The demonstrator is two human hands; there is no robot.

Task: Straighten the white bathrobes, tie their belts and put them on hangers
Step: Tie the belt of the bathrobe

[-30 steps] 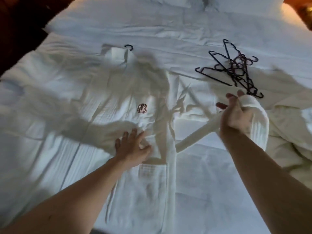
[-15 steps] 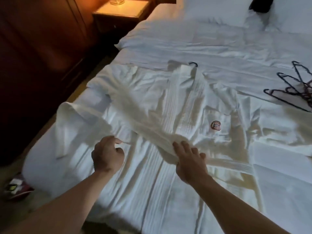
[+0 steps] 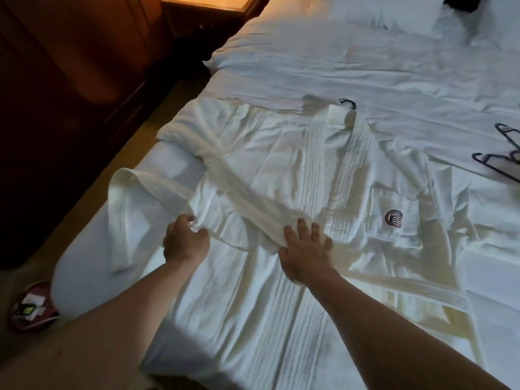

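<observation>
Your left hand (image 3: 184,239) has its grip curled shut, pinching a fold of the white bathrobe (image 3: 281,175) at about waist level. Your right hand (image 3: 305,249) has its grip spread, fingers (image 3: 302,226) fanned & pressed flat on the belt (image 3: 253,205) where it crosses the robe front. The robe lies face up on the bed (image 3: 365,66), collar away from you, hem toward you. A black hanger hook (image 3: 348,104) pokes out just beyond the collar, so a hanger looks to be inside the shoulders already.

Key relation: the belt's long axis runs diagonally. From your right grip it goes up & to the left, across the chest toward the left sleeve (image 3: 123,209), which drapes over the bed edge. To the right of the same grip a flatter strip of belt trails off toward the near right. So both belt ends lie outboard of your hands, w/ the right grip sitting near the crossing point.

Judgement: belt isn't tied yet, this is the gather-and-cross step. Left hand is nearer the upper-left run, right hand nearer the right-hand strip.

More hangers (image 3: 503,159) lie well off to the right of your right grip, far side of the logo pocket (image 3: 394,218).
</observation>
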